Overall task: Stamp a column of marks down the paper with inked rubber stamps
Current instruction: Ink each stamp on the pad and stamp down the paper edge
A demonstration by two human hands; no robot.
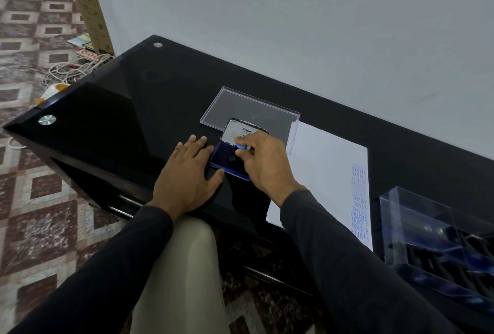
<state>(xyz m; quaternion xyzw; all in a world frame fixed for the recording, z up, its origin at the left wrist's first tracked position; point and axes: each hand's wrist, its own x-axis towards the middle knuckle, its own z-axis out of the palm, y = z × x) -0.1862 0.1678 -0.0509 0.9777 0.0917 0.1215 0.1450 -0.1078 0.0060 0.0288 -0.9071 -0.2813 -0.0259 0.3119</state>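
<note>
While the rubber stamp (238, 150) sits pressed down on the blue ink pad (226, 158), the right hand (263, 162) pinches its blue knob between thumb and curled fingers, and the stamp's dark base touches the pad's inked surface. The pad's case lies open on the black glass table (128, 109), its hinged lid (242, 130) standing up behind the pad with a white label that reads "Artline". The left hand (187, 173) rests flat just left of the pad, fingers straight and spread, fingertips and thumb touching the case's left edge.

Right of the pad lies the white sheet of paper (320, 173), partly covered by the right forearm. Down its right margin runs a column of blue marks (359, 202): "SAMPLE" repeated at the top, then "AIR MAIL", then "FRAGILE", with another blurred word below. A clear plastic lid (248, 106) lies on the table behind the ink pad. At the table's right end stands a clear box (417, 213) holding a dark slotted tray (449, 261). White cables (74, 69) lie on the patterned floor beyond the table's left corner.
</note>
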